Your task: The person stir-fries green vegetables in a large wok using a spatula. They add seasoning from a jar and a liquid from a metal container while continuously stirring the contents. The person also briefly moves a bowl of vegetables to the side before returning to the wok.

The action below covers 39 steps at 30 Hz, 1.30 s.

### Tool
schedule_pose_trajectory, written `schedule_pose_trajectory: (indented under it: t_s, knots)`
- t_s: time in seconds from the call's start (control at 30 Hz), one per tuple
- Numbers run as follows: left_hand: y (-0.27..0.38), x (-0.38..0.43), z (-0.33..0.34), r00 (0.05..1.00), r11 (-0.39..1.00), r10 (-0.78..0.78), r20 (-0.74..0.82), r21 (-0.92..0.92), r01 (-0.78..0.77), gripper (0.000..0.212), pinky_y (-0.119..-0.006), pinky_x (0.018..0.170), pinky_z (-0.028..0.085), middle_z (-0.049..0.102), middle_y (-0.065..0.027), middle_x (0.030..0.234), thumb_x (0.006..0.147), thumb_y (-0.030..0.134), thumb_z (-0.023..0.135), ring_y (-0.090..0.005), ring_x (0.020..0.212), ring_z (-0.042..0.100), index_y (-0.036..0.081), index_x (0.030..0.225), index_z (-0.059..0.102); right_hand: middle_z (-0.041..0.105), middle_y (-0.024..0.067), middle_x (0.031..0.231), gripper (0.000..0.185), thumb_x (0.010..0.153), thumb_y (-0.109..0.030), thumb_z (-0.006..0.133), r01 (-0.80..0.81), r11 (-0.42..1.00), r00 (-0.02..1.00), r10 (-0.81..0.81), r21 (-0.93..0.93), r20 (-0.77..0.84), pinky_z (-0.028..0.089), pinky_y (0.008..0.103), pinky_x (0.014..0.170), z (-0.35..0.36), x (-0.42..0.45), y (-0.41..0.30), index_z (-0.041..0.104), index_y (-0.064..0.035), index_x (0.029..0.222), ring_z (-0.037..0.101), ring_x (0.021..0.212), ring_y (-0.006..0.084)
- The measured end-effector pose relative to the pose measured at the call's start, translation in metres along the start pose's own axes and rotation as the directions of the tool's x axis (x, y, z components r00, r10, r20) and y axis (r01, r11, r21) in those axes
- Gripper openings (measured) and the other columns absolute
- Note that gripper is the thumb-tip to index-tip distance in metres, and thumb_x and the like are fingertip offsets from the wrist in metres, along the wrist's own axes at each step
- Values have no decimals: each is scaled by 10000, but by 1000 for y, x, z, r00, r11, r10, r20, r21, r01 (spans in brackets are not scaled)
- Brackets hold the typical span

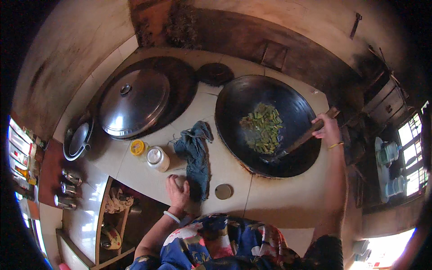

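My right hand (326, 130) grips the wooden handle of a metal-bladed wok spatula (300, 140). The blade dips into a large dark wok (293, 98) set in the tiled counter. Chopped green vegetables (263, 128) lie in the middle of the wok, beside the blade. My left hand (178, 192) is closed around a small rounded, pale object (181, 181) at the counter's front; my fingers hide much of it, so its kind is unclear. A crumpled dark blue-green cloth (196, 158) lies just right of that hand. Further right is a small round lid (224, 191).
A white-lidded jar (158, 159) and a yellow-lidded jar (139, 147) stand beyond my left hand. Behind them, a big domed metal lid (135, 101) covers a second wok. Metal cups (71, 176) stand at the left. A dark round cover (215, 73) sits between the woks.
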<state>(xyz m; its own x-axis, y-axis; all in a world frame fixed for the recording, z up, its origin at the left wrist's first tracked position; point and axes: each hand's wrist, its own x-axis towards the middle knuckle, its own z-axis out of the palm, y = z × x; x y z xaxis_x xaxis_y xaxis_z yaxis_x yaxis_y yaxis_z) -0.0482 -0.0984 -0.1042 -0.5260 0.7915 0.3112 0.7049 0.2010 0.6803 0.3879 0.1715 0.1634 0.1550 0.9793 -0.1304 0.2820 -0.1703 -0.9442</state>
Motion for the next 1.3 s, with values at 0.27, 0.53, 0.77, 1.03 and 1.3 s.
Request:
schedule_pose_trajectory:
  t_s: [0.27,0.53,0.77,1.03,1.3]
  knots:
    - [58,56,46,895,923,192,402,237,-304,699,-677,1047,170,267,-162,1494,799,368,641,-375,1394,196,124,1395,369,651,124,951,182,834,-159,626,192,787,959,-25,586,-281,551,315,468,79,67,134,590,-16,939,662,559,271]
    - [39,42,69,936,889,210,284,344,-304,559,-605,1053,244,341,-181,1438,848,301,556,-398,1347,268,65,1340,432,642,115,937,194,847,-163,648,303,832,948,-214,465,-235,540,277,526,55,78,118,594,-24,970,675,633,240]
    - [53,22,34,882,898,269,387,230,-375,282,-473,876,377,535,-129,943,731,236,613,-325,950,494,60,952,613,632,26,959,77,851,-4,595,301,930,942,-324,208,86,517,263,720,50,-18,195,622,-37,915,632,831,145]
    - [52,-27,40,943,939,79,322,293,-179,562,-614,1054,214,326,-229,1426,822,298,556,-393,1320,303,63,1321,451,609,40,997,100,832,50,594,414,854,910,-396,315,-123,506,270,773,41,17,248,590,-34,886,598,863,144]
    - [62,-31,39,959,938,61,278,312,-150,557,-596,1057,231,342,-218,1428,791,254,568,-396,1320,309,61,1304,469,642,31,967,78,838,8,633,273,904,948,-311,331,68,539,298,686,68,-36,227,637,-44,896,607,849,119]
